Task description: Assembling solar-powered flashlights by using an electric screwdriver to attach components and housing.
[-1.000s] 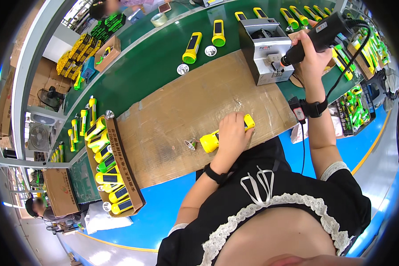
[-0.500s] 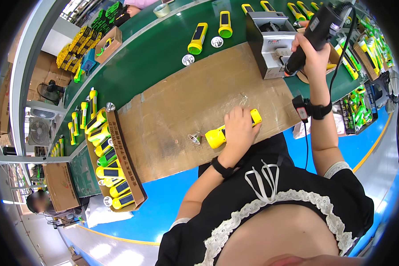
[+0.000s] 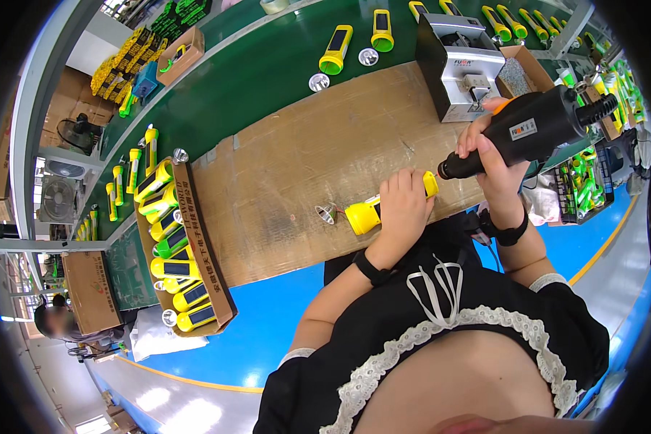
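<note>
Cardboard [image 3: 289, 181] underlies the left hand [image 3: 405, 210], which grips a tubular flashlight [image 3: 362, 217]; the right hand [image 3: 500, 181] clasps a cylindrical driver [image 3: 546, 136].

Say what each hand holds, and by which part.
Left hand: yellow flashlight, held by the middle of its body. Right hand: black electric screwdriver, held by the front of its body, behind the tip.

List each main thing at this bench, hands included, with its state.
Yellow flashlight: lying down, held
Left hand: gripping flashlight
Black screwdriver: held, tip near flashlight's narrow end
Right hand: gripping screwdriver
Silver reflector: outside flashlight's wide end
Carton: open, holding more flashlights
Cardboard sheet: lying flat
Grey machine: standing upright
</note>
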